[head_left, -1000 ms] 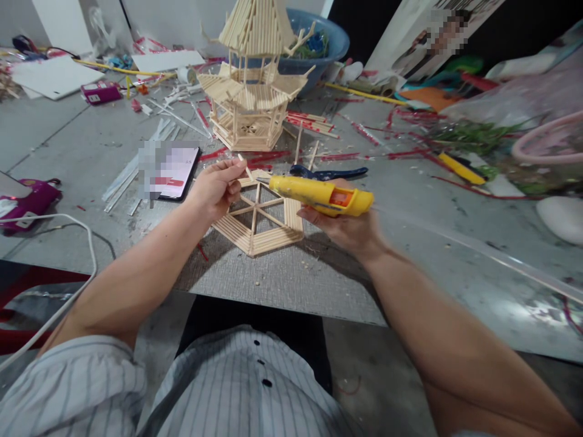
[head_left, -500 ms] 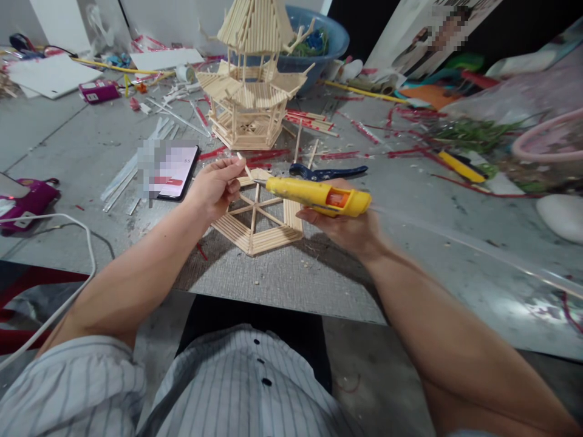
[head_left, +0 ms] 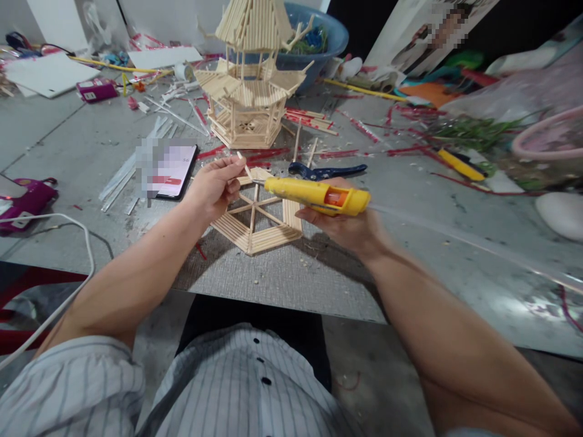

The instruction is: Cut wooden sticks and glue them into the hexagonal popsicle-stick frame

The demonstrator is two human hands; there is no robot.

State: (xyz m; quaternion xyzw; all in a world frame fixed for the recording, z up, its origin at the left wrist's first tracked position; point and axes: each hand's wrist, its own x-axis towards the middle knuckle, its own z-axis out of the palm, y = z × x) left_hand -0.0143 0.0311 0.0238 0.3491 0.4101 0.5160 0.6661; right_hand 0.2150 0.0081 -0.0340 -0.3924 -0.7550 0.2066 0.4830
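Note:
My left hand (head_left: 214, 189) pinches a short wooden stick (head_left: 243, 164) just above the far-left side of a flat hexagonal frame of sticks (head_left: 255, 224). My right hand (head_left: 344, 227) grips a yellow glue gun (head_left: 319, 195), held level with its nozzle pointing left at the stick's lower end. A clear glue rod (head_left: 455, 240) trails from the gun's back to the right. Behind the frame stands a tall stick pagoda (head_left: 250, 91).
A phone (head_left: 170, 172) lies left of the hands, blue-handled cutters (head_left: 325, 172) just behind the gun. Loose sticks and red scraps litter the grey table (head_left: 82, 145). A blue bowl (head_left: 330, 39) sits behind the pagoda, a pink basket (head_left: 549, 142) far right, a white cable (head_left: 73, 267) left.
The glue gun's nozzle has crept a little left toward the stick in my left hand. The hands otherwise hold still.

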